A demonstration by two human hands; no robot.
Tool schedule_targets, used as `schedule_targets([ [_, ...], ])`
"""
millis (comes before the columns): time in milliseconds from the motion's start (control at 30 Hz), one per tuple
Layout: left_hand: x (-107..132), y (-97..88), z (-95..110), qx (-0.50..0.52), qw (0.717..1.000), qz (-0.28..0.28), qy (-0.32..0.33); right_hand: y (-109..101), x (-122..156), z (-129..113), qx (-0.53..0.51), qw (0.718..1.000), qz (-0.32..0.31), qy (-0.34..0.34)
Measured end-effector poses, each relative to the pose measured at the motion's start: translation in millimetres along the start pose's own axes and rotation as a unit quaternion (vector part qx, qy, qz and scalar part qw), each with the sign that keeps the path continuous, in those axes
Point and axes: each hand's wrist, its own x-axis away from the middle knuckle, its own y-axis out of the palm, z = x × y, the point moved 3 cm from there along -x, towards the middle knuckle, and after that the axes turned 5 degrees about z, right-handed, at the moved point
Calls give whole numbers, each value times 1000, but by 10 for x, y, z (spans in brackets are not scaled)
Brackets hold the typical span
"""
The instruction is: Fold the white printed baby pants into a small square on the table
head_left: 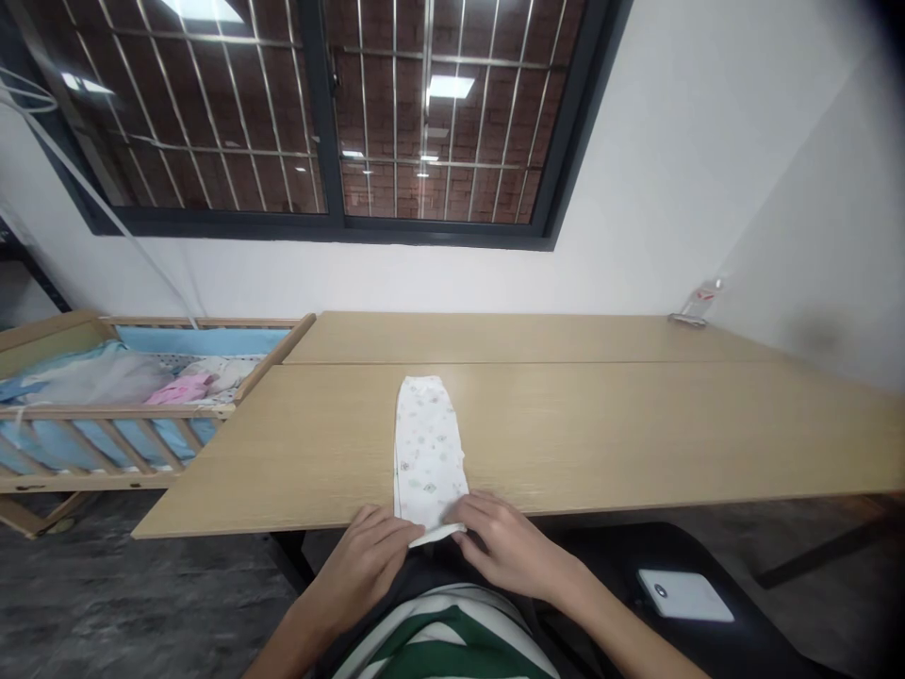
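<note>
White baby pants (428, 438) with a small scattered print lie folded lengthwise on the table, the narrow end pointing toward the window. Their near end hangs at the table's front edge and is turned up into a thin strip. My left hand (371, 556) pinches the left corner of that end, fingers closed on the cloth. On the opposite corner, my right hand (505, 542) is also closed, thumb below and fingers above. The cloth between my fingertips is partly hidden.
The wooden table (600, 424) stretches far to the right. A clear bottle (703, 297) stands at its back right corner. On the left is a wooden crib (127, 412) holding bedding and pink cloth (182, 388). A white phone (684, 596) lies on a black chair (615, 556) at right.
</note>
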Motion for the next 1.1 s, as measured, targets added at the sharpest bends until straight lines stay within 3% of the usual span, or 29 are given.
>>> schedule_targets([
  [100,-137,-149,84,81,996,-6,-32,-273,-35,-138,-66,997,-23,23],
  [233,-492,-414,78,128,990,37,-35,-618,-216,-164,-136,990,10,24],
  [367,-1016,-671,-111,93,990,101,-20,-857,-602,95,-170,982,76,30],
  [467,-1435,-730,-418,63,990,104,-77,-916,-981,454,-226,966,113,52],
  [633,-1894,-495,-1064,7,980,15,-200,-732,-1525,1166,-248,941,189,130],
  [800,-1955,-70,-1486,-44,965,-46,-255,-347,-1751,1681,-207,937,177,217],
  [967,-1928,228,-1626,-95,948,-100,-288,-74,-1780,1886,-149,942,163,252],
  [1100,-1878,174,-1474,-141,945,-91,-280,-7,-1756,1928,-132,944,161,256],
])
